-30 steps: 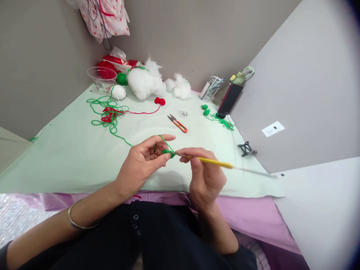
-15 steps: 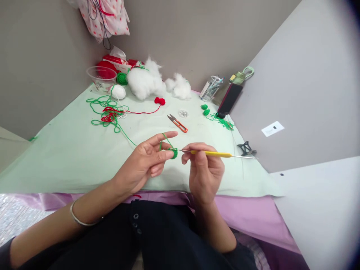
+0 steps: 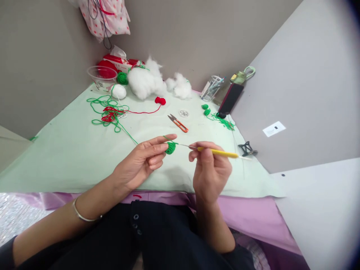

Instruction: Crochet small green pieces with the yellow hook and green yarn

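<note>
Green cloth point(image 3: 70, 157) against grey walls point(image 3: 36, 67)

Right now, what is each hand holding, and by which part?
Left hand pinches the green crochet piece at its edge. Right hand grips the crochet hook by its yellow handle.

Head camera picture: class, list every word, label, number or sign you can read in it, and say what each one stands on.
No text can be read.
White label on the grey panel: dark mark, too small to read.
Red and white box by the wall: print blurred.
Clear plastic cup: dark print on its side, too small to read.
</note>
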`<state>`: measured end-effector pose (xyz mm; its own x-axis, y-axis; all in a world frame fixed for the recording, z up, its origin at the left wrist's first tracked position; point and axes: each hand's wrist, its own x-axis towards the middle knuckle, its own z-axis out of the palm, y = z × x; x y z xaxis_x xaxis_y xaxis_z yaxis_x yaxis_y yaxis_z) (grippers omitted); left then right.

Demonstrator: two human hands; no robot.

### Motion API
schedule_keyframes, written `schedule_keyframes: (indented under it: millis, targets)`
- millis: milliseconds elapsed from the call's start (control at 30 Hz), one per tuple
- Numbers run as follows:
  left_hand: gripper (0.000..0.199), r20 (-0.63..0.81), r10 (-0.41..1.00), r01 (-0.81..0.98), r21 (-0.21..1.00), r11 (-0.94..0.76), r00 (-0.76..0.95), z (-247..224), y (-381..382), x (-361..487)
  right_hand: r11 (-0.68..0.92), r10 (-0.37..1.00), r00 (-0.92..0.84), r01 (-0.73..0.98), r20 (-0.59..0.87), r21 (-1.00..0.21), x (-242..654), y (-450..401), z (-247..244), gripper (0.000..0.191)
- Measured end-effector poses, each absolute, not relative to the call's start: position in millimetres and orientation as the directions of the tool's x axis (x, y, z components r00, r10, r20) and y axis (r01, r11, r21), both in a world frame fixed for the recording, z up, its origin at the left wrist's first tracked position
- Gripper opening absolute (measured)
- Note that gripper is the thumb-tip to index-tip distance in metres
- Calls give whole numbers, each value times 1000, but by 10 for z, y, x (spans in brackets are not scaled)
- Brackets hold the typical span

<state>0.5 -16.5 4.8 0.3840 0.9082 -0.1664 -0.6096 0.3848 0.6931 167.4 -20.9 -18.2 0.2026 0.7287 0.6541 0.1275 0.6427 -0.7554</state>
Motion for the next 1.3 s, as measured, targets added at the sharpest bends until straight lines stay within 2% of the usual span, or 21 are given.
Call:
schedule_keyframes:
  millis: [67, 100, 267, 433, 600, 667, 767, 900, 1000, 1067, 1100, 1167, 1233, 1300]
  targets:
    - [30, -137, 927, -603, 725, 335, 350, 51, -169, 5, 577, 805, 190, -34, 562, -816, 1682, -195, -153, 18]
    - [32, -114, 934, -582, 755, 302, 338, 48, -180, 13, 563, 820, 157, -52, 550, -825, 1679, -195, -146, 16]
    - [29, -12, 956, -472, 868, 156, 294, 14, -245, 36, 535, 838, 108, 31, 535, -844, 1663, -220, -151, 16]
    - [22, -4, 964, -434, 892, 123, 266, 35, -245, 9, 487, 871, 118, -70, 478, -871, 1699, -203, -135, 21]
    - [11, -5, 973, -416, 904, 104, 233, 52, -232, 21, 544, 835, 90, 23, 544, -839, 1714, -270, -100, 19]
    - [11, 20, 977, -402, 913, 68, 210, 29, -230, 20, 590, 795, 77, 131, 602, -797, 1720, -321, -81, 18]
    - [23, 56, 980, -371, 928, 19, 191, 0, -240, 11, 661, 719, 25, 284, 694, -694, 1727, -369, -76, 22]
    - [36, 43, 989, -341, 940, 9, 145, 9, -270, 36, 778, 555, -92, 408, 826, -477, 1699, -340, -187, 27]
    - [48, -1, 986, -431, 899, 74, 167, 19, -274, 69, 789, 416, -145, 548, 898, -277, 1655, -289, -316, 33]
    - [50, -76, 958, -505, 837, 212, 277, 19, -255, 70, 772, 361, -128, 596, 924, -219, 1638, -271, -360, 38]
    - [47, -118, 935, -527, 800, 288, 333, 20, -241, 62, 773, 371, -102, 584, 923, -246, 1637, -269, -360, 38]
    - [39, -172, 903, -552, 741, 382, 394, 28, -213, 34, 780, 473, -9, 469, 881, -414, 1647, -274, -322, 32]
    - [35, -166, 914, -574, 732, 365, 370, 38, -200, 9, 735, 624, 106, 256, 774, -627, 1660, -279, -264, 26]
    - [38, -120, 936, -566, 768, 299, 331, 39, -206, 2, 658, 739, 153, 46, 656, -752, 1661, -274, -220, 22]
